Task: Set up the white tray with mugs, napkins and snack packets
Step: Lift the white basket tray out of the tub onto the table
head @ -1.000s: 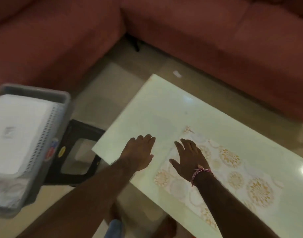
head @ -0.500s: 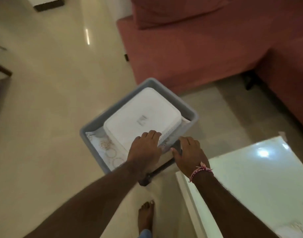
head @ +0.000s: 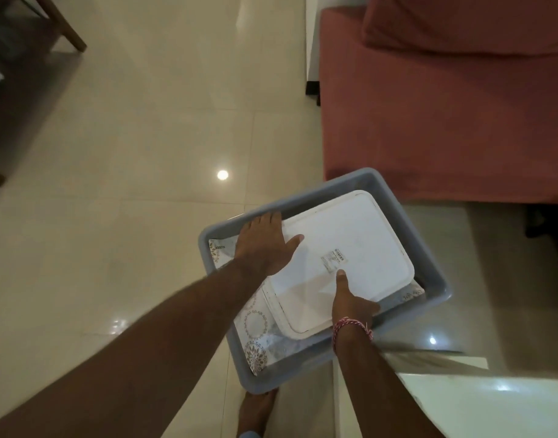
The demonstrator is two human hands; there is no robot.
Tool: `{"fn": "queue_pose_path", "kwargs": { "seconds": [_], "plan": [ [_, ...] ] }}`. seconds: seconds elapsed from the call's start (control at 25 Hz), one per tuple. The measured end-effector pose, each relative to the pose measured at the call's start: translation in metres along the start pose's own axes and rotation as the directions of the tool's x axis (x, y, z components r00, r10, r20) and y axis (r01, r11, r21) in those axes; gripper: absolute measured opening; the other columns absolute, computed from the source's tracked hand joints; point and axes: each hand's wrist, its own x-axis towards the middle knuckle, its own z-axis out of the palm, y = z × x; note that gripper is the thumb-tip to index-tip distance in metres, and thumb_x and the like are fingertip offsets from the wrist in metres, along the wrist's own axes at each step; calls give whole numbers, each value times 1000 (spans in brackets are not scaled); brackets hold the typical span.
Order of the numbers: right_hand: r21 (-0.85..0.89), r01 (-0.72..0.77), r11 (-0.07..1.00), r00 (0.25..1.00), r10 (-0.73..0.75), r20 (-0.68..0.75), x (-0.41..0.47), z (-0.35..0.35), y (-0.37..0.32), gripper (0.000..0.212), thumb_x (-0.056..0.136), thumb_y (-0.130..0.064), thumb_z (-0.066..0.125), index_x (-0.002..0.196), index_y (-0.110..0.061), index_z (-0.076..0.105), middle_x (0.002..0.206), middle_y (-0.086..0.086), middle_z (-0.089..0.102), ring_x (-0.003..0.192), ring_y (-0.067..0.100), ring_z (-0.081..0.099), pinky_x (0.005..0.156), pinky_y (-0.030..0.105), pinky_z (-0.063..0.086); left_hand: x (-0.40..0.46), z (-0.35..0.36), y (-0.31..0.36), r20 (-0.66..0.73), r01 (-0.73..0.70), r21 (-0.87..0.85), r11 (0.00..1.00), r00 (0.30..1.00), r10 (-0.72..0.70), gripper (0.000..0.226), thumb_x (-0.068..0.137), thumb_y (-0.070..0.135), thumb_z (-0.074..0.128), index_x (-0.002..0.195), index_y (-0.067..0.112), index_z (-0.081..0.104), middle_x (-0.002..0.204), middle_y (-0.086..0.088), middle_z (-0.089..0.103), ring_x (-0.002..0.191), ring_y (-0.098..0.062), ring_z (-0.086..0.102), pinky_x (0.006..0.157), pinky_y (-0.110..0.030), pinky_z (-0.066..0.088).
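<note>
The white tray [head: 350,245] lies upside down inside a grey plastic bin [head: 429,273], a small label on its underside. My left hand [head: 265,245] grips the tray's far left edge, thumb on top. My right hand [head: 350,298] holds the near edge, thumb pressed on the tray's underside, a red thread band on the wrist. Beneath the tray lie patterned napkins [head: 255,327] with round floral prints, partly hidden. No mugs or snack packets show.
The bin sits low beside the pale green table [head: 492,403] at the lower right. A red sofa [head: 445,105] fills the upper right. Glossy cream floor tiles [head: 145,153] spread left, with wooden chair legs [head: 69,33] at the top left. My bare foot [head: 255,409] stands under the bin.
My view swung from the table to the bin on the left. Both hands moved off the tabletop, reached the bin, and now hold the white tray by its edges.
</note>
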Motion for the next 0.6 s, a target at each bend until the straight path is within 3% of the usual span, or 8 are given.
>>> {"fn": "queue_pose_path", "kwargs": {
  "seconds": [0.12,0.28,0.44,0.48,0.6],
  "plan": [
    [109,-55,993,998,54,14,6,4,5,94,76,-50,85,143,-14,30,120,9,54,98,27,55,99,57,52,5,-2,-4,101,48,-73,996,994,-40,85,92,87,38,143,20,52,142,-5,66,127,-30,65,108,-50,55],
    [198,-75,977,997,78,-8,-3,6,6,97,74,-60,82,142,-12,32,116,8,52,97,30,54,95,51,53,11,-15,-6,51,146,-241,959,989,-138,82,89,88,17,117,18,50,108,-11,75,98,-36,74,88,-52,63],
    [290,36,956,999,-29,-28,-20,-1,-2,92,78,-62,78,144,-16,33,119,5,53,98,31,56,88,46,53,5,-41,1,27,106,-346,932,994,-103,65,96,84,29,109,21,44,94,-3,70,89,-32,73,80,-49,63],
    [321,67,945,998,-62,-25,-25,-6,-10,88,81,-60,76,144,-16,34,121,4,53,98,30,56,86,44,53,1,-50,7,-24,66,-370,927,997,-80,68,92,87,32,111,23,44,94,-1,70,87,-31,73,77,-47,63],
    [414,85,906,996,-80,-29,-29,-25,-26,79,89,-62,64,145,-14,36,122,5,52,100,31,54,82,41,49,-12,-82,35,-146,-64,-315,947,989,19,91,79,99,42,132,25,51,119,0,70,99,-26,72,80,-48,65]
  ]
}}
